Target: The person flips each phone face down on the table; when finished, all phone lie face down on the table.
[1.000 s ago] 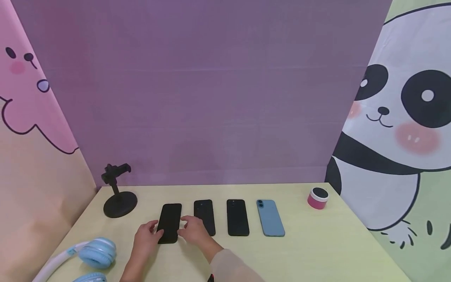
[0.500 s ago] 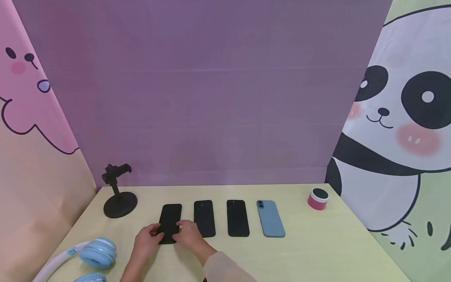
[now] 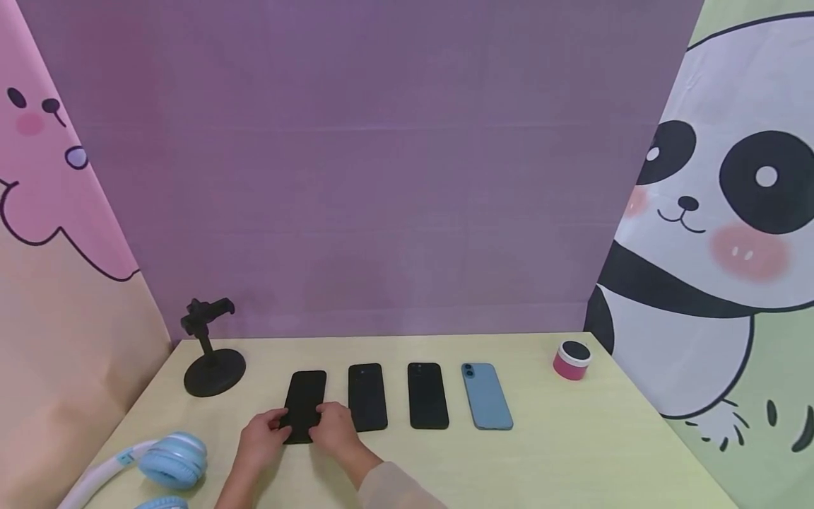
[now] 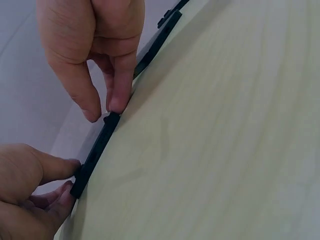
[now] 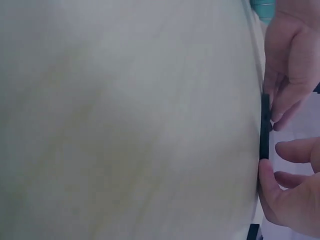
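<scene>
A black smartphone [image 3: 305, 399] lies flat on the pale tabletop, leftmost in a row of phones. My left hand [image 3: 257, 438] pinches its lower left edge, thumb over the face and fingers against the side. At the lower right edge, my right hand [image 3: 337, 431] has curled fingers against the phone; in the right wrist view one fingertip stands a little above it. Both wrist views show this phone [image 4: 95, 155] edge-on between the two hands, low on the table. Another black phone [image 3: 367, 396] lies just right of my right hand.
Further right lie a third black phone [image 3: 428, 396] and a blue phone [image 3: 487, 396]. A black phone stand [image 3: 214, 372] is at the back left, light-blue headphones [image 3: 173, 459] at the front left. A pink jar [image 3: 571, 360] sits at the back right.
My right hand has moved left and slightly nearer, its fingers closing in over the phone's right edge. My left hand stays at the left edge. The phones have not visibly moved.
</scene>
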`<state>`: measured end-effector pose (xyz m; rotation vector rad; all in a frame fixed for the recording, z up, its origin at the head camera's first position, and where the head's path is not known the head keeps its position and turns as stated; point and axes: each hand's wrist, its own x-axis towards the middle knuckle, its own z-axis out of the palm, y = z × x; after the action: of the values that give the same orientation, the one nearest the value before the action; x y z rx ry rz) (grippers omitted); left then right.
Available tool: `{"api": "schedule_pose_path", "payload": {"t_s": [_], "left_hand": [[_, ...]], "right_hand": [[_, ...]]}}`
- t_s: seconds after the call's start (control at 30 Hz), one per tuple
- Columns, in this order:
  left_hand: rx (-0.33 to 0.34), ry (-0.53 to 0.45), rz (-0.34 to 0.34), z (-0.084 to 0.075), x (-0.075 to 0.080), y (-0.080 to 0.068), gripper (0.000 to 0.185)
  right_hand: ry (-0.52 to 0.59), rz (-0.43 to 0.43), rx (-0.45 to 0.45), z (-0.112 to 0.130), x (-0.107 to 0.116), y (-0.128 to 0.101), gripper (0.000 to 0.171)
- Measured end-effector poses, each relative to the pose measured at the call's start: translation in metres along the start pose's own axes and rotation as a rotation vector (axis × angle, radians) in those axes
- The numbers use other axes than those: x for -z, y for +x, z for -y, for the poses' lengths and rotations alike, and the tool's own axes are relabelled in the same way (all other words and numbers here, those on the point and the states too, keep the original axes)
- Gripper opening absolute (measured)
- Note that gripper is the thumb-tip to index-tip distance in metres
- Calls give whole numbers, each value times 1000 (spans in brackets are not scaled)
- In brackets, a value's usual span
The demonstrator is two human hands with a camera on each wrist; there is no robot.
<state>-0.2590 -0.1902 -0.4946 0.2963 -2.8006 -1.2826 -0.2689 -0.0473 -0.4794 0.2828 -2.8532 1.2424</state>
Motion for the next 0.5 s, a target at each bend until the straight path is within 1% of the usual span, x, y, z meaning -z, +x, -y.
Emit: {"api": "schedule_pose_path", "payload": {"t_s": [0.2,0.37,0.5], "left_hand": [[0,-19,-9,-1,0,-1,32],[-14,-50,-18,1,0,-1,32],[-1,-70,-12,1,0,-1,32]], "right_hand": [[129,-33,-36,-2,0,0,35],[164,-13,-50,-3,2,1,38],[224,5,-55,-4,3,2,39]]}}
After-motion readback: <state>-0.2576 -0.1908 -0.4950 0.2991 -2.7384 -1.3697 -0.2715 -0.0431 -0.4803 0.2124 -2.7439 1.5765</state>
